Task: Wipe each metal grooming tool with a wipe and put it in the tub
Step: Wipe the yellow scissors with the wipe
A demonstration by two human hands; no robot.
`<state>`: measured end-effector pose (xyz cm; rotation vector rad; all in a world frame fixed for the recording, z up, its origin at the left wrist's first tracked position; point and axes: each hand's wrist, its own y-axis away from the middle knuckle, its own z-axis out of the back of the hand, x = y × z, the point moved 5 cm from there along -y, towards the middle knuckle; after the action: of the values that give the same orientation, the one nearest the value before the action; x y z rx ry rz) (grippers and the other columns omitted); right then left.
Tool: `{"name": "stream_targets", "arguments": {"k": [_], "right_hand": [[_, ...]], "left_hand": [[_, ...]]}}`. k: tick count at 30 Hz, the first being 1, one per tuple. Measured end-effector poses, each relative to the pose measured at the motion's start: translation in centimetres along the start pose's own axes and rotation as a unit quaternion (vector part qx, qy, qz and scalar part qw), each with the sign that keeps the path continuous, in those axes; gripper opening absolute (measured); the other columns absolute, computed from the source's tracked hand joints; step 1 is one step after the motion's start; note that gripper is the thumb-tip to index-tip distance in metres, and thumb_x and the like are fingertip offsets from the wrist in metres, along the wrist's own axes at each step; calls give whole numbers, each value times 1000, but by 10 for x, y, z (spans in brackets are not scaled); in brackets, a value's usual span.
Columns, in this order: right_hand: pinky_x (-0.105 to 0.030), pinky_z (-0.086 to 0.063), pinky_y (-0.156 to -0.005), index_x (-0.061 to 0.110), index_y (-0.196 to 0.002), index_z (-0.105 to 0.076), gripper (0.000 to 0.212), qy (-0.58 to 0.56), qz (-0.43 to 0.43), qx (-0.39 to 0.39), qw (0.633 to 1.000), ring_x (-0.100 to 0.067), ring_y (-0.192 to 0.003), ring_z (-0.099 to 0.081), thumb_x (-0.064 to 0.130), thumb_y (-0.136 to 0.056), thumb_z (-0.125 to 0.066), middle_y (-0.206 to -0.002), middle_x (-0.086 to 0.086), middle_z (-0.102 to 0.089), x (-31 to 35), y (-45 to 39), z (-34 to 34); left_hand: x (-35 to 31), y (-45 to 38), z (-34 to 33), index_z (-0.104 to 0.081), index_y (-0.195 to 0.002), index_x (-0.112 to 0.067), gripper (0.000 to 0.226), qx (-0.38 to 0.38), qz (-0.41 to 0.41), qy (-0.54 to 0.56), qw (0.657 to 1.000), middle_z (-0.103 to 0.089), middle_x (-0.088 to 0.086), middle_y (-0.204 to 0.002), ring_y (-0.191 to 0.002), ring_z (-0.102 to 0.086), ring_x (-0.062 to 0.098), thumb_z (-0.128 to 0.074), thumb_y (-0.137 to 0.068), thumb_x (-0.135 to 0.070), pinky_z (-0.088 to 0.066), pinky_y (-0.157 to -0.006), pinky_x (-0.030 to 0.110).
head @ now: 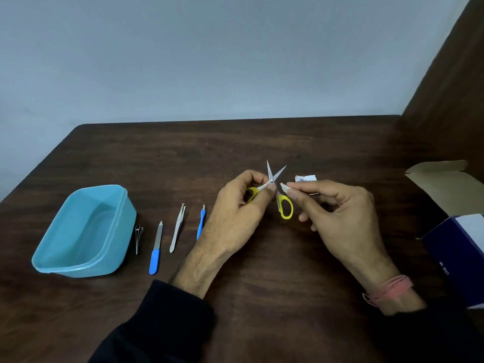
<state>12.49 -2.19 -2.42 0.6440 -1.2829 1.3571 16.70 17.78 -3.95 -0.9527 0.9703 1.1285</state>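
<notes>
above the table, yellow-handled scissors gape with thin steel blades.

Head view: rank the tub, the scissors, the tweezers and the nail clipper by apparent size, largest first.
1. tub
2. scissors, blades open, partly covered by the left hand
3. tweezers, close to the scissors in length, so this order is unsure
4. nail clipper

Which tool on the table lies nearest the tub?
The nail clipper, all metal, right beside the tub; the blue-handled file, tweezers and blue-handled pusher lie farther right.
</notes>
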Motion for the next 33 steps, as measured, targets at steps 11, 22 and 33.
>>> {"name": "stream_targets", "arguments": {"k": [11, 22, 33], "right_hand": [[-15, -48, -53, 18, -92, -89, 8, -28, 4, -1, 1000, -7, -53, -68, 20, -88, -95, -72, 4, -81, 4, 0, -2], [-11, -38, -41, 9, -85, -82, 9, -113, -68, -6, 991, -1, -48, -65, 9, -90, -90, -71, 4, -81, -1, -4, -1], [-8, -45, -50, 5, -84, -80, 10, -140, -55, 4, 989, 0, -51, -68, 3, -91, -88, -70, 5, -80, -3, -5, -2]], "left_hand": [[-4, 2, -5, -80, -99, -31, 11, 43, -33, -22, 998, -82, 0, -87, -74, -66, 10, -76, -107, -36, -58, -74, 42], [-3, 2, -6, -81, -98, -28, 22, 65, -53, -36, 996, -83, 0, -95, -93, -76, 41, -66, -112, -37, -59, -92, 63], [-5, 3, -7, -81, -97, -28, 20, 64, -68, -55, 994, -83, -3, -91, -83, -74, 33, -69, -112, -33, -61, -84, 55]]}}
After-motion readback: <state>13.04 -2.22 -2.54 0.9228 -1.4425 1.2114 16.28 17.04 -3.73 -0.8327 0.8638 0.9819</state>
